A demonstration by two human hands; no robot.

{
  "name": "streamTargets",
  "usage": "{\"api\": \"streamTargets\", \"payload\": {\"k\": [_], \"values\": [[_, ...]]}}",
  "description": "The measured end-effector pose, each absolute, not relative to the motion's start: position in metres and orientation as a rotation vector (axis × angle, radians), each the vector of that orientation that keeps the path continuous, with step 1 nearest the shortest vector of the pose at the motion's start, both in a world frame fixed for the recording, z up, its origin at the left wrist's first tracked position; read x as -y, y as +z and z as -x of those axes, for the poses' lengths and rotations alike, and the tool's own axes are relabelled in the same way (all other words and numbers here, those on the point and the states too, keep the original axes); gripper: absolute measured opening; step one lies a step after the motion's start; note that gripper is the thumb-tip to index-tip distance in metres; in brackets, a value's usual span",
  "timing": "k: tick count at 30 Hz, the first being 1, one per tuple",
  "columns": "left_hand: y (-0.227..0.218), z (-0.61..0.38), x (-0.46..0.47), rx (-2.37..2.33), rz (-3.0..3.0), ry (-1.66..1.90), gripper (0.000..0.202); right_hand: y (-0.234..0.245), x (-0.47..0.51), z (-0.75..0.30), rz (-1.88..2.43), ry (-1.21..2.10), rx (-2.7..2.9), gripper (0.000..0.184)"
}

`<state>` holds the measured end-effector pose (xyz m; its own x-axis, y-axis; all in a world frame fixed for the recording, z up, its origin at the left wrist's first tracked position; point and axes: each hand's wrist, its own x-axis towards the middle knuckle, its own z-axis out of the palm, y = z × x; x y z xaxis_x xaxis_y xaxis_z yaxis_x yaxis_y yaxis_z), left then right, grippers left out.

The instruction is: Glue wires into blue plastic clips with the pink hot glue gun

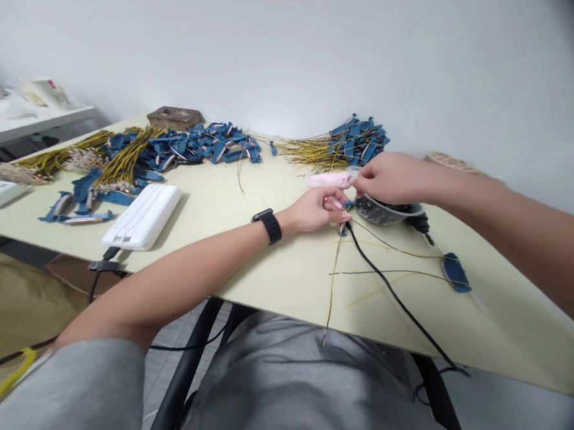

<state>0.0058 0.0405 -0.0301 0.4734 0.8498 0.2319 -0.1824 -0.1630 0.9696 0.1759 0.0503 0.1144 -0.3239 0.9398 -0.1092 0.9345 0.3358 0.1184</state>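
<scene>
My left hand [318, 208], a black watch on its wrist, is closed in a pinch at a small blue piece [348, 205] with thin yellow and black wires [337, 264] trailing toward the table's front edge. Just right of it, my right hand [386, 178] is pinched near the end of a pale pink oblong object [331, 180]; what its fingertips hold is hidden. Under that hand stands a grey bowl [381, 212] with dark contents. A black cable [383, 277] runs from beside my left fingertips over the front edge. Another blue wired piece [456, 273] lies to the right.
Bundles of yellow wires with blue ends [360, 139] lie at the back, and a larger heap of blue pieces [214, 141] lies to the left. A white power bank [144, 217] rests at the front left. A brown box [175, 118] stands by the wall.
</scene>
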Motion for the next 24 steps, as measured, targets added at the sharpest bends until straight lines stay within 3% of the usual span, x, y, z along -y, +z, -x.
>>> {"api": "streamTargets", "payload": {"k": [7, 14, 16, 21, 24], "values": [[-0.02, 0.007, -0.039, -0.606, -1.487, 0.958, 0.021, 0.111, -0.044, -0.175, -1.891, -0.017, -2.472, 0.046], [-0.005, 0.031, -0.042, -0.521, -1.572, 0.902, 0.012, 0.116, -0.036, -0.174, -1.894, -0.085, -2.446, 0.053], [-0.001, 0.042, -0.047, -0.577, -1.553, 0.88, 0.016, 0.118, -0.032, -0.172, -1.898, -0.122, -2.44, 0.056], [0.014, 0.071, -0.057, -0.581, -1.371, 0.803, 0.038, 0.117, -0.019, -0.169, -1.927, 0.101, -2.518, 0.037], [0.024, 0.086, -0.058, -0.588, -1.309, 0.845, 0.035, 0.113, -0.012, -0.177, -1.951, 0.276, -2.578, 0.057]]}}
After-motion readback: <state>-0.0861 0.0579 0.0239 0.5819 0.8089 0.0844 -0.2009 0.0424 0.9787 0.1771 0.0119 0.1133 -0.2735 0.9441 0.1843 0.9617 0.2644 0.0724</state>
